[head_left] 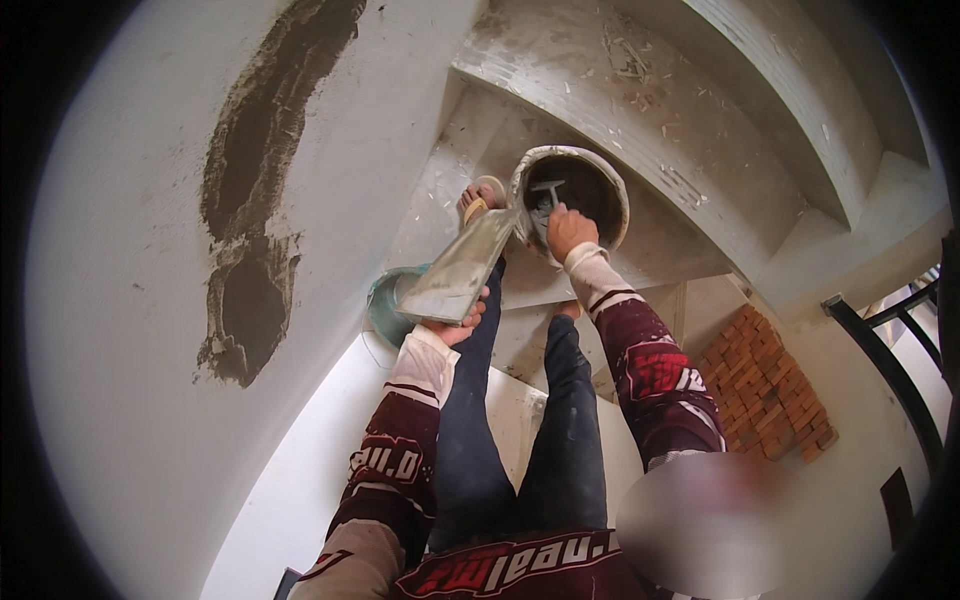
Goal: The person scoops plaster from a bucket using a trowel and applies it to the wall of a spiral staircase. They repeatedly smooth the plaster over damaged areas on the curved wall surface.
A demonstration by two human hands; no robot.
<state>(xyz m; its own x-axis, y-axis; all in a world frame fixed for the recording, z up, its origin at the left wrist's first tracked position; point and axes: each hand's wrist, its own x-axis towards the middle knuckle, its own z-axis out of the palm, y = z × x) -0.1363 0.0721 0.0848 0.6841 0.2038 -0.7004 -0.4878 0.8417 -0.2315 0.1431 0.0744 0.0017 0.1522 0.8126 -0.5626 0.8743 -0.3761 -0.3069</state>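
- Stairwell: we look down on a pale wall [120, 250] at nine o'clock, bearing a rough dark grey patch [245, 190] at ten; curved concrete steps [720, 130], flecked with debris, occupy one to two o'clock.
- Left hand [456, 329], just below centre toward seven o'clock: our fingers are clamped on the near end of a tapered flat board [462, 268], smeared grey; part of the grip is hidden beneath it. We note that its narrow end points to one o'clock, beside the bucket.
- Right hand [571, 232], at two o'clock: our fingers are closed round the handle of a T-shaped tool [549, 186], its head over the bucket's opening; whether it touches the contents, we cannot tell.
- Bucket [572, 152], between one and two o'clock: pale-rimmed, dark inside.
- Surroundings: we find a teal container [383, 305] at nine o'clock, partly behind the board, and stacked bricks [765, 385] between three and four.
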